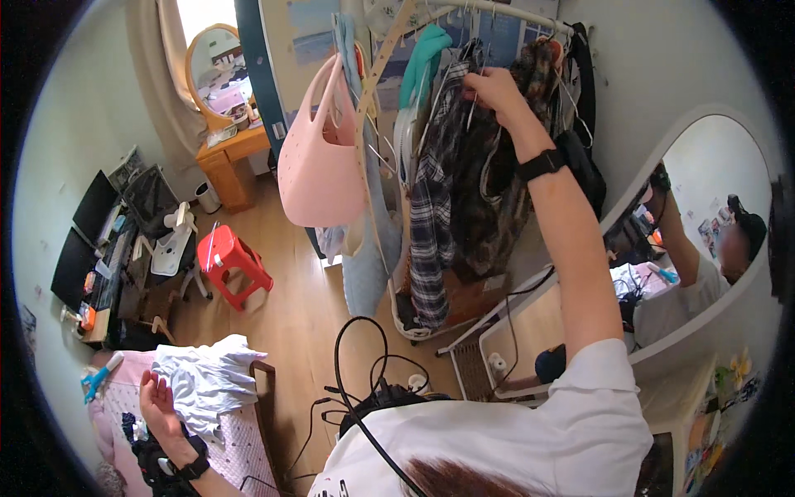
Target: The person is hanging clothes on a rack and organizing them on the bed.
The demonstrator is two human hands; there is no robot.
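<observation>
While the left hand [159,406] floats empty by the bed [247,427], the right hand [493,89], nearer the lengthwise-hanging plaid shirt [430,236], seems to pinch a white hanger [471,117].

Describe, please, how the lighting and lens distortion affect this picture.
In the head view, the window is blown out to white; the dark garments on the rack sink into shade, losing detail; the fisheye lens bends straight edges, and the picture's corners fall to black.
</observation>
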